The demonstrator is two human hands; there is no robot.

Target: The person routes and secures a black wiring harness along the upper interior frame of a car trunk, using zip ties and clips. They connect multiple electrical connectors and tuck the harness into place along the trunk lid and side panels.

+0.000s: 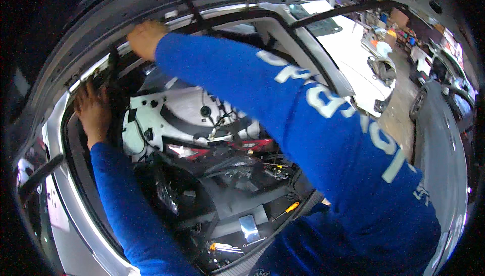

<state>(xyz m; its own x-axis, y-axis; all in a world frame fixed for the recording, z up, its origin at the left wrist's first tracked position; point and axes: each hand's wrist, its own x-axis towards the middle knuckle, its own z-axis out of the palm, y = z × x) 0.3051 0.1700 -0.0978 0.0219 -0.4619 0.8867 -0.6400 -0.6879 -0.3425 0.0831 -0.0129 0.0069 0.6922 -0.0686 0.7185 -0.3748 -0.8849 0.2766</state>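
My left hand (95, 110) is raised to the upper left of a car's rear opening, its fingers stretched out and apart against the dark edge of the frame (64, 124). Farther up and to the right, my right hand (146, 39) reaches across to the top of the opening, close to the raised tailgate (121, 15). Motion smears its fingers, and I cannot make out whether they hold anything. Dark trim or seal (113, 56) lies between the two hands. Both arms wear blue sleeves with pale lettering on the right one.
Inside the car lie a white panel with wiring (189, 109), a yellow-handled screwdriver (292, 207), a phone-like flat object (249, 228) and several small tools (225, 247). Tailgate struts (348, 13) flank the opening. A white car (348, 48) and a grey car (439, 134) stand to the right.
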